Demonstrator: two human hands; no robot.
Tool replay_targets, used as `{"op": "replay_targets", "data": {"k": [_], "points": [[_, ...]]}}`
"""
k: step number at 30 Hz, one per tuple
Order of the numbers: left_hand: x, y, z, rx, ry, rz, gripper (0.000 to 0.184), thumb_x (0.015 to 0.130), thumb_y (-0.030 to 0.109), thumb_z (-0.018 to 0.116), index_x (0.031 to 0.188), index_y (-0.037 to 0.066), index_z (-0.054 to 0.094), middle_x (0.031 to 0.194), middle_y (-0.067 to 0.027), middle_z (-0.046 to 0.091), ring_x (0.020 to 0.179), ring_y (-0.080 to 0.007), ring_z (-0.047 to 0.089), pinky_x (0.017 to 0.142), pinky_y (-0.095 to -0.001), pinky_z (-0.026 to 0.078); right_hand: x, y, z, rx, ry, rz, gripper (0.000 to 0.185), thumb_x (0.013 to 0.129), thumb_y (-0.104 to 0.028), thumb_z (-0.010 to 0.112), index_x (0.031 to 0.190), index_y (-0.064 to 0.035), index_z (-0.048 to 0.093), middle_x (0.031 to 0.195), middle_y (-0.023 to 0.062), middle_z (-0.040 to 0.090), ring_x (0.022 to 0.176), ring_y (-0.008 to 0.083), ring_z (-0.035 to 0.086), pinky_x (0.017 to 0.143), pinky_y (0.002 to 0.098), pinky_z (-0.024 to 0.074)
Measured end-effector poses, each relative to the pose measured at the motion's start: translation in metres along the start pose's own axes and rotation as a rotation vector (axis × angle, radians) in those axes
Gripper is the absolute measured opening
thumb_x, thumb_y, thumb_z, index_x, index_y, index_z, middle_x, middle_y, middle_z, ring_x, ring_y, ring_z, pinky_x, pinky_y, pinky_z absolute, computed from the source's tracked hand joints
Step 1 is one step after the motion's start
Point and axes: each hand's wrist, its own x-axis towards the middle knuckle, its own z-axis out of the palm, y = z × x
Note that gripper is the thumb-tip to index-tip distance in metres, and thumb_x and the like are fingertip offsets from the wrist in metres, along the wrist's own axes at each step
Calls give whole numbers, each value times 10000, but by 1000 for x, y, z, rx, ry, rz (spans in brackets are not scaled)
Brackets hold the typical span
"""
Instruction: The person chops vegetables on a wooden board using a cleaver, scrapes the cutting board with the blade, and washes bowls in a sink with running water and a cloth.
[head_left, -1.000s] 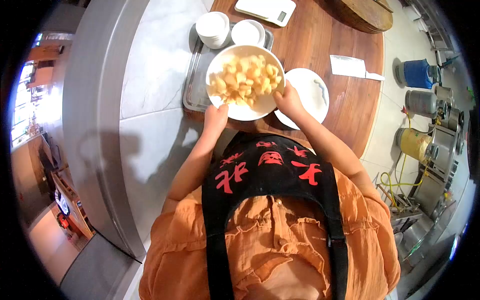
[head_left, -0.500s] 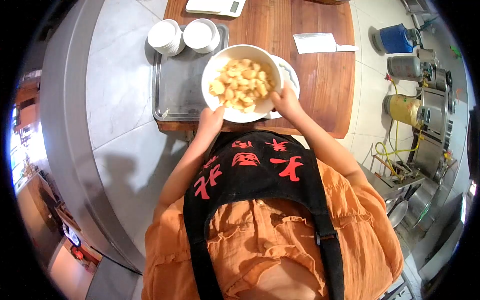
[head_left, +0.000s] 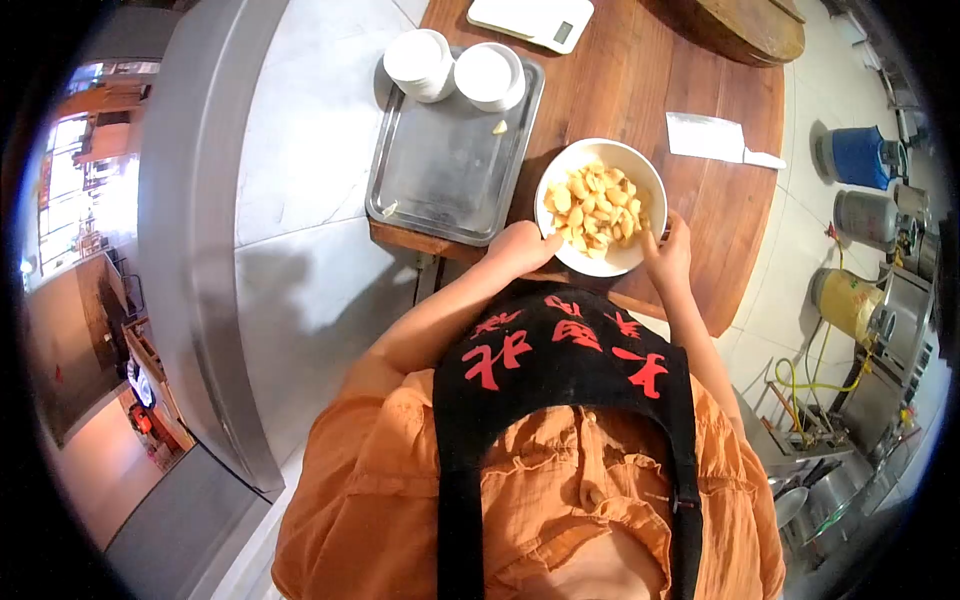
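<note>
A white bowl (head_left: pixel 655 185) heaped with pale yellow chunks (head_left: pixel 597 205), which look like cut potato, is at the near edge of the wooden table. My left hand (head_left: pixel 522 248) grips its near left rim, thumb on top and the other fingers mostly hidden. On the right side, my right hand (head_left: pixel 670 256) is closed around the rim, thumb toward the inside. Whether the bowl rests on the wood or on another dish cannot be seen. Left of it lies a metal tray (head_left: pixel 440 165) bearing two stacks of small white bowls (head_left: pixel 418 58) and a small yellow piece (head_left: pixel 499 127).
A cleaver (head_left: pixel 708 137) lies flat on the table (head_left: pixel 620 80) to the right, handle outward. Farther back are a white kitchen scale (head_left: pixel 530 18) and a thick round wooden board (head_left: pixel 750 25). Gas cylinders (head_left: pixel 845 300) and a yellow hose stand beyond the right side.
Both hands have moved the bowl right, away from the tray. The white dish seen under it earlier is now hidden. The view has shifted, bringing the round board into sight.
</note>
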Motion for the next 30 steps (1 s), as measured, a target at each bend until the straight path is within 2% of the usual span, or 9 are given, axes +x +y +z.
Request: {"op": "replay_targets", "data": {"k": [2,5,6,7,10,13,15,19,30], "points": [[3,-7,2,7,21,23,550,760,473,511,841,-51,655,851,-274,626,839,-388,617,736,-422,482,15,39,24,357,1,60,521,787,-154,571,1255,-4,396,1067,152,565,952,263,585,790,387,496],[22,-25,20,-230,-19,103,538,772,470,543,961,-24,645,911,-235,647,921,-329,626,784,-383,480,22,1,-6,942,-523,606,527,752,-73,559,1258,-55,412,1079,125,568,946,232,592,771,355,512],[20,-24,19,-353,-69,92,525,792,456,551,1038,-2,623,939,-203,654,950,-270,623,805,-354,475,20,-16,-11,973,-536,598,570,709,-22,554,1259,-72,415,1083,106,570,930,218,600,736,323,523],[7,-7,3,-388,-163,15,479,823,395,553,1079,-7,604,971,-163,658,939,-222,614,806,-333,472,19,-14,-6,957,-527,489,572,700,-23,550,1254,-68,420,1072,102,579,914,210,605,714,309,530],[-4,-13,19,-738,-13,134,380,799,304,525,1009,-4,594,728,-21,565,509,-99,462,428,-245,367,16,-32,-20,928,-555,244,584,679,-13,548,1248,-27,416,1073,110,575,952,221,583,795,322,495],[-28,-34,6,-727,108,290,340,809,248,491,1017,-7,578,731,-20,561,507,-99,438,418,-231,332,20,-33,-4,872,-501,120,566,688,-30,556,1233,18,411,1122,135,532,1036,235,522,899,335,423],[-38,-56,-17,-855,70,23,317,809,252,487,966,-10,575,744,-34,568,531,-101,457,432,-220,336,20,-84,-1,765,-521,162,547,702,-59,573,1219,28,414,1140,159,505,1060,235,495,914,344,408],[-43,-115,-61,-1021,101,126,260,814,264,491,853,15,555,679,-20,517,497,-98,417,414,-238,302,44,-120,85,615,-623,75,501,715,-98,613,1177,19,460,1069,141,546,996,223,524,851,337,443],[-17,-169,-119,-1087,324,-115,267,808,290,526,941,60,530,686,-21,516,461,-104,389,393,-239,292,79,-185,188,304,-589,27,528,709,-302,624,1115,21,523,1037,247,596,966,352,587,825,398,471]]}}
